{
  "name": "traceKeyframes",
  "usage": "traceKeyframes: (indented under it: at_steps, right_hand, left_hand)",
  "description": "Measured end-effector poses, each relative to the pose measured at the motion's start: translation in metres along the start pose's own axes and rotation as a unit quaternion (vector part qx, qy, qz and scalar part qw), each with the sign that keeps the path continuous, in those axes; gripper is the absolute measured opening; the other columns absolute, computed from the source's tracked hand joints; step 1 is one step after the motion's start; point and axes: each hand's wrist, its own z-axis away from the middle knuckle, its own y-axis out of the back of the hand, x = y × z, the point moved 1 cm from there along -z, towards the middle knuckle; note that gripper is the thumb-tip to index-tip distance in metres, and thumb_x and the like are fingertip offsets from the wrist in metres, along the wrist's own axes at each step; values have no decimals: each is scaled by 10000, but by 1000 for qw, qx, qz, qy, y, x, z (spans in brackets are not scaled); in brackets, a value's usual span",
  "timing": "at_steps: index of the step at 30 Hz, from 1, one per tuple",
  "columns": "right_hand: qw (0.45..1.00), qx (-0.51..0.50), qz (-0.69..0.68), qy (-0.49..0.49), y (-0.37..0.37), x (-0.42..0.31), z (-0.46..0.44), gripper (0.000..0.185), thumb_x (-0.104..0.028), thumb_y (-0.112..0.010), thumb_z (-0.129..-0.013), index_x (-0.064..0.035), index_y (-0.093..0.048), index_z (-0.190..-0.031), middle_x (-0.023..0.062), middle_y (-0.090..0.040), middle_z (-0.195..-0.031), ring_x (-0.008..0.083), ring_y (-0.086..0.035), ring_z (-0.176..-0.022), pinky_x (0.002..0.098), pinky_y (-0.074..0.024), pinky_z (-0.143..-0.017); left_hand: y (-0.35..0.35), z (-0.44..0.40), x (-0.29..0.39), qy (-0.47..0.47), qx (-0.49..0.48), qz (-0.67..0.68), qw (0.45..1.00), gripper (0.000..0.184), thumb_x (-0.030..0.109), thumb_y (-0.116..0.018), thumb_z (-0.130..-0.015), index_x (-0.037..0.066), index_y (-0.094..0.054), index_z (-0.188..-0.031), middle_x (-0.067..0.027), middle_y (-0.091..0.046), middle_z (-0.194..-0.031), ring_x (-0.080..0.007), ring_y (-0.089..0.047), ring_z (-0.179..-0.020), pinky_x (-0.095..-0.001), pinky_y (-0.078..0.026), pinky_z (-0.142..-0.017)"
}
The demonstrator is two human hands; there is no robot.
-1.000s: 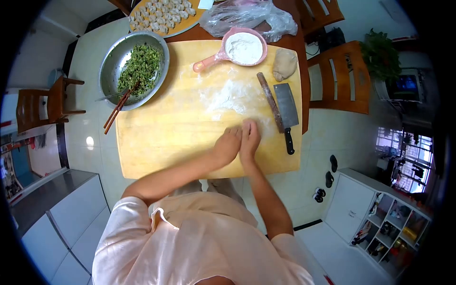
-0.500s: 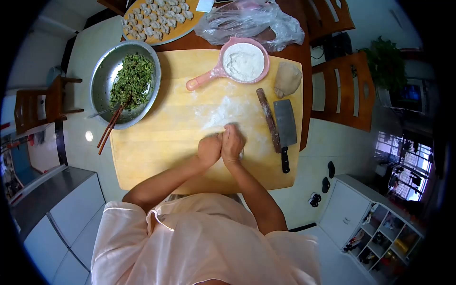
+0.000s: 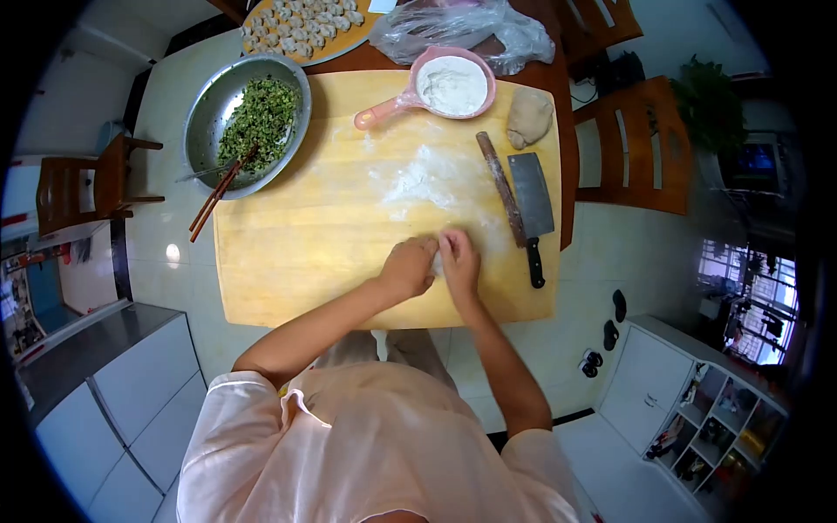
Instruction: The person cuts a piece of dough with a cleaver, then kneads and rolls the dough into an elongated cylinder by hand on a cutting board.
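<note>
Fingers (image 3: 450, 241): left hand (image 3: 409, 268) and right hand (image 3: 460, 261) curl in, grasping a pale piece (image 3: 438, 264), mostly hidden.
Pale piece: between them, over the near half of the board (image 3: 288, 270).
Flour (image 3: 422, 181): just beyond.
Rolling pin (image 3: 502, 190): beside the cleaver (image 3: 532, 193).

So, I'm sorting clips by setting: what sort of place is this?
Probably a home dining area, used for food preparation: a wooden chair stands beside the table, a cleaver lies on the board, and shoes rest on the floor.
</note>
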Motion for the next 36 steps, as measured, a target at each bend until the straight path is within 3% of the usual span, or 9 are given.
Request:
traceKeyframes:
  at_steps: [5, 11, 14, 17, 20, 22, 26, 28, 36]
  right_hand:
    - [987, 152, -44, 21, -10, 27, 56, 243, -140, -595, -946, 8, -583, -1138, 168, -628, -1122, 271, -630, -947, 362, -505, -840]
    - [990, 107, -87, -36, -11, 58, 42, 345, -166, -611, -946, 12, -577, -1240, 146, -650, -1062, 257, -628, -909, 338, -511, -821]
    - [973, 37, -194, -122, 15, 69, 14, 228, -148, -615, -941, 2, -624, -1113, 144, -646, -959, 224, -606, -813, 323, -490, -751]
    - [999, 32, 8, 35, 28, 28, -1, 158, -144, -568, -950, -19, -633, -1024, 136, -636, -953, 278, -610, -824, 359, -488, -748]
    - [992, 49, 49, 105, -2, -23, -3, 142, -126, -536, -941, -29, -628, -989, 139, -630, -971, 343, -605, -882, 414, -488, -771]
    - [993, 29, 57, 103, -27, -32, 10, 130, -105, -540, -920, -33, -629, -981, 143, -632, -995, 358, -598, -934, 444, -480, -806]
    - [982, 61, 66, 166, -39, -34, 24, 171, -106, -532, -921, -44, -641, -1037, 150, -635, -1050, 347, -591, -1014, 426, -468, -899]
    - [987, 74, 61, 128, -42, -25, 24, 193, -101, -513, -931, -35, -635, -1064, 158, -635, -1069, 354, -588, -1026, 431, -467, -911]
    - [981, 168, 96, 18, -62, 13, -25, 189, -122, -483, -945, -49, -631, -1038, 147, -663, -977, 332, -628, -931, 420, -497, -828]
  left_hand:
    - [-42, 13, -11, -217, 200, -233, 927, 294, 163, -531, -857, 89, -580, -1137, -107, -579, -1220, -304, -530, -1146, -431, -404, -973]
    - [-32, -34, -30, -237, 170, -211, 933, 251, 195, -590, -833, 112, -579, -1070, -81, -591, -1097, -278, -557, -1047, -424, -453, -846]
    - [-18, -39, -17, -142, 105, -125, 976, 342, 185, -664, -796, 98, -581, -1117, -112, -587, -1161, -302, -561, -1071, -406, -459, -854]
    - [-21, -29, -21, -150, 130, -65, 978, 416, 174, -703, -767, 88, -571, -1153, -123, -583, -1143, -340, -553, -1043, -440, -451, -859]
    - [-36, 6, -14, -213, 206, -88, 951, 392, 99, -625, -795, 28, -559, -1175, -162, -568, -1173, -356, -515, -1086, -452, -417, -944]
    - [-32, 24, -17, -143, 158, 44, 976, 360, 94, -574, -829, 35, -566, -1184, -170, -560, -1192, -358, -506, -1110, -455, -414, -956]
    - [-47, 38, -26, -133, 255, -2, 958, 351, 124, -518, -868, 10, -561, -1197, -194, -552, -1199, -371, -501, -1124, -458, -408, -974]
    - [-47, 31, -28, -155, 279, -44, 947, 368, 153, -511, -877, -6, -554, -1206, -197, -548, -1203, -367, -501, -1129, -456, -405, -981]
    - [-12, -22, -37, -130, 142, -229, 954, 328, 179, -501, -867, 10, -555, -1143, -151, -555, -1160, -292, -517, -1086, -404, -382, -959]
